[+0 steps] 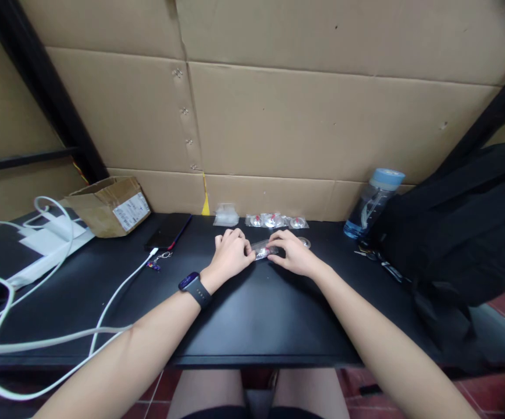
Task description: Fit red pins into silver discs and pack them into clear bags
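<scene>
Between my hands, on the black desk, lies a small clear plastic packet (261, 251) with a shiny, round silver item and a bit of red inside. My left hand (232, 255) pinches its left end with thumb and curled fingers. On the other side, the fingers of my right hand (294, 254) are closed over its right end. Just behind my right hand, another round silver piece (305, 242) is partly hidden. Farther back, against the cardboard, several similar packets (273, 220) sit in a row. Left of them is a stack of clear empty-looking bags (226, 215).
A dark phone (168, 231) and a keychain (158, 260) lie at left, near an open cardboard box (109, 207). White cables (119, 299) loop over the desk's left side. A water bottle (372, 203) and a black backpack (457, 221) stand at right.
</scene>
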